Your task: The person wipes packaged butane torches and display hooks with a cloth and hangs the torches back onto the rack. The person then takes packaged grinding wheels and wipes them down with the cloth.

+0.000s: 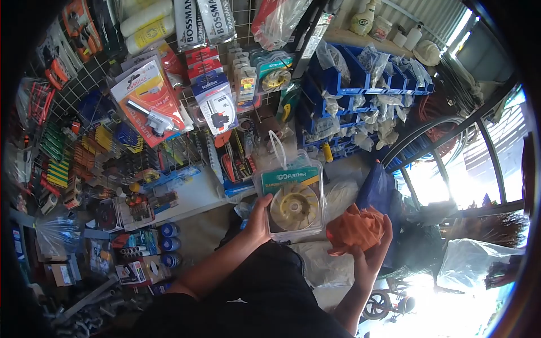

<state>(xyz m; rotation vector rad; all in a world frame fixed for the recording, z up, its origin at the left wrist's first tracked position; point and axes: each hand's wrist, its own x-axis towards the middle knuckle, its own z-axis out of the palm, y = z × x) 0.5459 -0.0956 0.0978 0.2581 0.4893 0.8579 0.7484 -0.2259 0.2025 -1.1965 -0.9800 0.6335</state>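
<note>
My left hand (260, 221) grips the lower left edge of a clear plastic package holding a diamond grinding disc (294, 208). Its green and yellow card reads "GOFURTHER", and a white hanging loop (277, 149) sticks up from the top. To the right of the package, my right hand (372, 256) is closed around a crumpled orange-brown cloth (359, 230). The cloth is bunched up and apart from the package. Part of my right fingers is hidden behind it.
Ahead hang packs on a wire rack: a gas torch (149, 110), another torch pack (215, 104) and a similar disc pack (274, 76). Blue bins (360, 76) with bagged parts stand at upper right. Tools and blue cans (170, 245) sit at left. Daylight glares at right.
</note>
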